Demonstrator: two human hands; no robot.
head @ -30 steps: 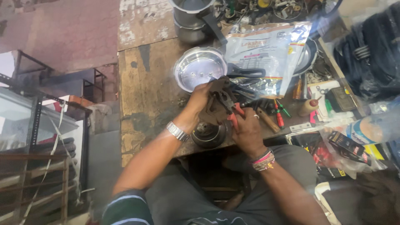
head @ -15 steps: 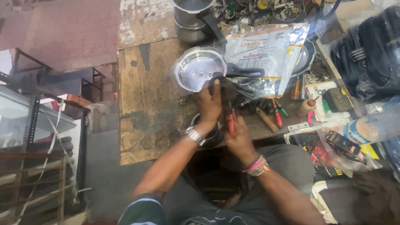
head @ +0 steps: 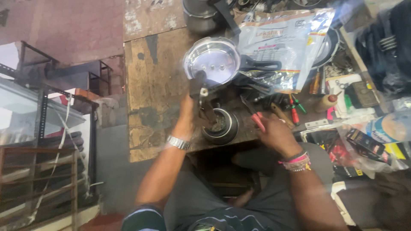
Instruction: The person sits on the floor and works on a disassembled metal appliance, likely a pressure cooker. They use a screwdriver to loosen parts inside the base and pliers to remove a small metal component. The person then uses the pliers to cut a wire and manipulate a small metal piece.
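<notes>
The left hand (head: 187, 114) is raised over the near edge of the wooden workbench (head: 150, 77), fingers curled and pressed around a dark handle piece (head: 198, 85) with a small bright metal fitting at its side; the piece stands roughly upright, projecting beyond the fingertips toward the far side of the bench. A metal watch (head: 178, 142) sits on that wrist. Directly beyond the fingers of the left hand lies a shiny steel cooker lid (head: 212, 61), its black handle (head: 259, 65) pointing away to the right. Just beside the fingers, on their right and slightly nearer the person, sits a small dark round pot (head: 222, 127) — open side up, contents too blurred to identify. The right hand (head: 277, 133) is closed around the red grips of a pair of pliers (head: 254, 114); the fingers are wrapped together on the grips, and the tool's dark nose points past the fingertips toward the pot (whether the nose touches anything cannot be told). Coloured bracelets (head: 295, 161) circle the right wrist. Beyond the fingers of the right hand lie red-handled screwdrivers (head: 293, 110) and a printed plastic bag (head: 287, 47) — the bag partly covers a dark pan. The two hands are near each other, with the pot between them.
</notes>
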